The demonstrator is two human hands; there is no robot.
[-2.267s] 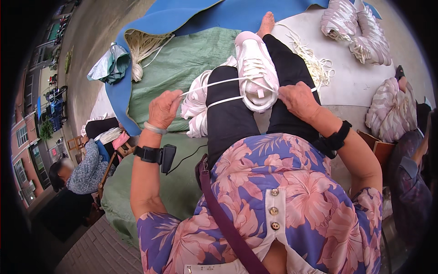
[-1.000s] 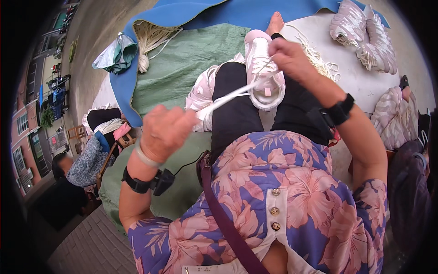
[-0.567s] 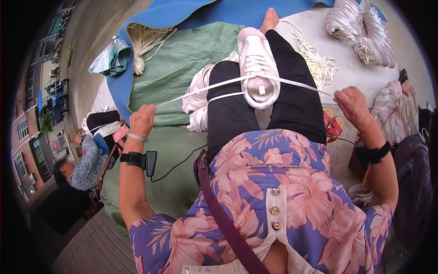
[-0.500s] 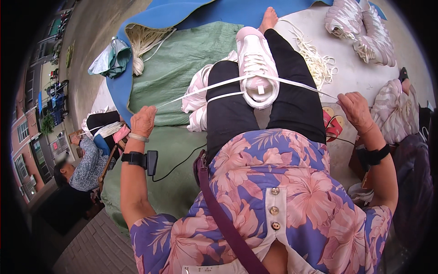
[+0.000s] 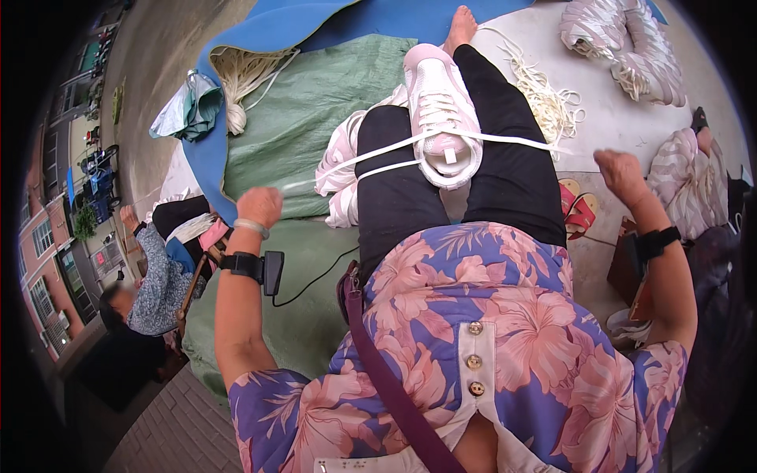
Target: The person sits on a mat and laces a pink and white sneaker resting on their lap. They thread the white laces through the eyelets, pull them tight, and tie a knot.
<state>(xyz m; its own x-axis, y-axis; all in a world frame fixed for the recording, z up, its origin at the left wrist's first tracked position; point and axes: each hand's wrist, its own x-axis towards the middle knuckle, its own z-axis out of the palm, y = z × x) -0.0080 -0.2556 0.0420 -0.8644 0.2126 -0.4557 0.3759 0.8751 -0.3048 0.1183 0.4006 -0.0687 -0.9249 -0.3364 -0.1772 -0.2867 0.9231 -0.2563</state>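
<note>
On my thighs lies a white and pale-pink sneaker (image 5: 443,118), toe pointing away, with white laces threaded through its front. One long white shoelace (image 5: 505,139) stretches sideways across it, its left part blurred. My left hand (image 5: 260,206) is closed at the left end of this lace. To the right, my right hand (image 5: 621,177) is closed and raised, a small gap between it and the lace's right end; no lace shows in its fingers. A second lace end (image 5: 386,169) lies over my left thigh.
Wrapped pink-white shoes (image 5: 339,158) lie beside my left leg on a green sheet (image 5: 315,94). Loose laces (image 5: 552,110) lie right of my leg, bundled laces (image 5: 244,75) at far left. Red sandals (image 5: 579,209) and more shoes (image 5: 646,71) are right. Another person (image 5: 162,284) sits left.
Both my hands have shifted slightly to the right. The right hand is now apart from the lace's right end, which it was touching before. The sneaker stays in place.
</note>
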